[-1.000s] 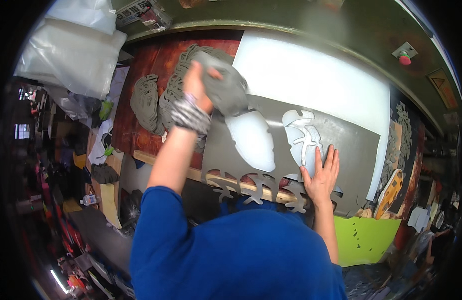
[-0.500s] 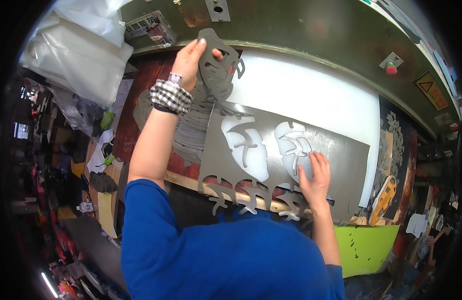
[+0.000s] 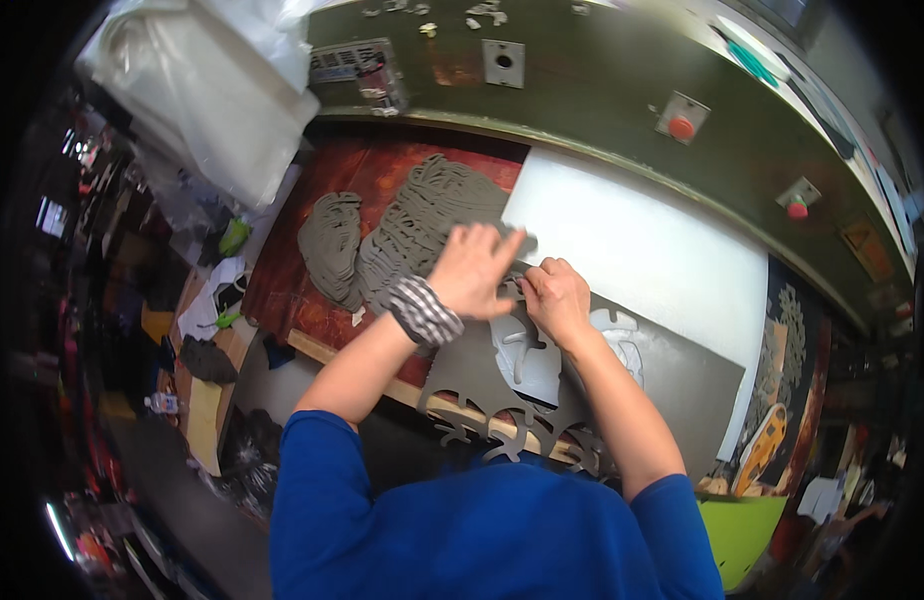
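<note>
A dark grey sheet point(image 3: 682, 375) with leaf-shaped cutouts lies over a white board point(image 3: 632, 225). My left hand point(image 3: 474, 272) reaches over the sheet's upper left corner, fingers apart, slightly blurred. Past its fingertips a bit of grey material point(image 3: 523, 242) shows. Close beside it, my right hand point(image 3: 559, 300) is closed, its thumb and fingers pinching the sheet's upper edge above the left cutout point(image 3: 517, 350). A branching grey strip stays inside that opening. To the left of my hands stand a large stack of cut grey pieces point(image 3: 432, 205) and a smaller stack point(image 3: 330, 245).
A green machine beam point(image 3: 592, 90) with red buttons point(image 3: 681, 127) spans the far side. Clear plastic sheeting point(image 3: 197, 90) hangs at far left. At right lie a yellow cutting die point(image 3: 761, 448) and grey scraps point(image 3: 785, 320). A lime-green panel point(image 3: 742, 535) is below.
My left hand has come down and right from the far left, and the cut grey piece it held up has left it. My right hand has moved left to the sheet's upper edge.
</note>
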`<move>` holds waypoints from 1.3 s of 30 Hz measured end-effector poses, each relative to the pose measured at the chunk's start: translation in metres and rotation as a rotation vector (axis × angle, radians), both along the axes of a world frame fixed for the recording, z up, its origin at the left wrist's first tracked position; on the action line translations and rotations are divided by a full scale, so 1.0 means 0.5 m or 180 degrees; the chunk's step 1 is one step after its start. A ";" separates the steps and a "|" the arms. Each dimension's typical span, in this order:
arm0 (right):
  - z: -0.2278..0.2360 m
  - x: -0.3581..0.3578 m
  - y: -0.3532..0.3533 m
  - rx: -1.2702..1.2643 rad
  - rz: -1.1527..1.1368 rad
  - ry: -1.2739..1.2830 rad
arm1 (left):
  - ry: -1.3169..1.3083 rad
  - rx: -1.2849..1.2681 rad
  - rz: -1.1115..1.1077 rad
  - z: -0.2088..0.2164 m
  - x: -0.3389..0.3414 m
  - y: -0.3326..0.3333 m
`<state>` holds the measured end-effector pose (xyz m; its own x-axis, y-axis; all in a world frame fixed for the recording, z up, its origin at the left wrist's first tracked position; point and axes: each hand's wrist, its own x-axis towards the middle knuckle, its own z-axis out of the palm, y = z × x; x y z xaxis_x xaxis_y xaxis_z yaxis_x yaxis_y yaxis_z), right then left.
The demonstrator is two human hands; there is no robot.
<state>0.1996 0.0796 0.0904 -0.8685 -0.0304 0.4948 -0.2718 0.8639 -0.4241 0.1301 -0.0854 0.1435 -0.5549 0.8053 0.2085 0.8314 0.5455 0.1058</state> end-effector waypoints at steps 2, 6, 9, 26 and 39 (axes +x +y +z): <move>0.013 -0.003 -0.008 -0.0308 0.0245 -0.0063 | -0.0298 0.0273 0.0127 -0.052 0.021 -0.002; -0.002 0.008 -0.005 -0.0671 0.0237 -0.0416 | -0.2795 0.2215 0.1639 -0.123 -0.014 -0.009; -0.045 0.042 0.010 -0.0438 -0.0060 -0.0779 | -0.3022 0.4307 0.2690 -0.107 -0.067 -0.044; 0.131 0.116 -0.084 -0.2169 0.0134 -0.0695 | -0.3148 0.4110 0.1066 0.030 0.154 0.007; 0.034 0.411 0.209 -0.3030 -0.0960 -0.2374 | -0.3480 0.2466 0.0648 0.080 0.135 -0.126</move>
